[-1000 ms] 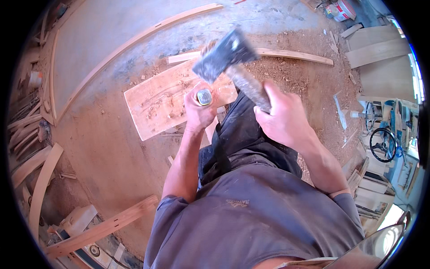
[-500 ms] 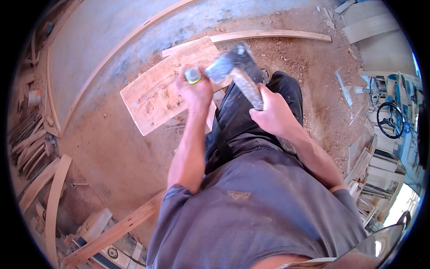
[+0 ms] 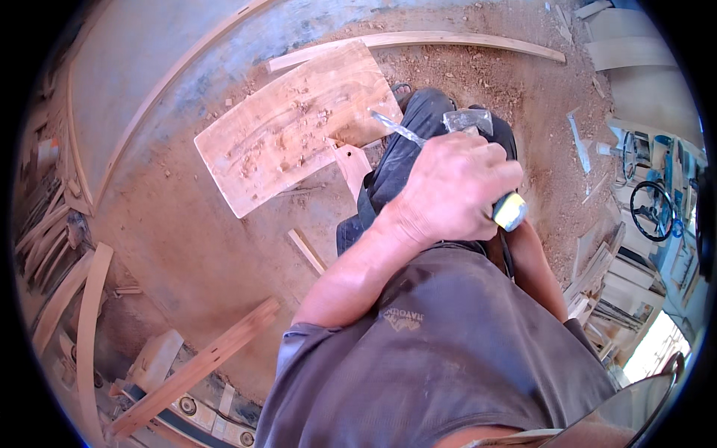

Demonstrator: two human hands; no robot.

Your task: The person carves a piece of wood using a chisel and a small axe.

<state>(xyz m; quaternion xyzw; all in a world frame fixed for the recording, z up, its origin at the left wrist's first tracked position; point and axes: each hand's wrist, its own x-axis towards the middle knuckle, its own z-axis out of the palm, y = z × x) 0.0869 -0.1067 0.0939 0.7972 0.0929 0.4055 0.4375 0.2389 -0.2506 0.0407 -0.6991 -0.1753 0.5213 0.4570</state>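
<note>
My left hand (image 3: 455,187) is closed around a chisel (image 3: 510,211) with a yellow-and-black handle. The narrow metal blade sticks out toward the upper left, and its tip is near the right end of a broad wooden board (image 3: 276,134). Wood chips are scattered over the board's face. Beyond my left knuckles, above my lap, shows the broad metal head of a hatchet-like tool (image 3: 468,119); its handle is hidden. My right hand lies behind the left one with its fingers out of sight, and only its forearm shows.
A wooden piece with a round hole (image 3: 349,154) adjoins the board near my knee. Long curved wooden strips (image 3: 448,39) lie beyond it. A loose stick (image 3: 308,252) is on the dusty floor, and a wooden beam (image 3: 198,369) slants at lower left. A black steering wheel (image 3: 652,211) is at right.
My left hand has moved from over the board to above my lap, turning the chisel so its blade shows. The hatchet-like tool has moved right, and my right hand has become hidden.
</note>
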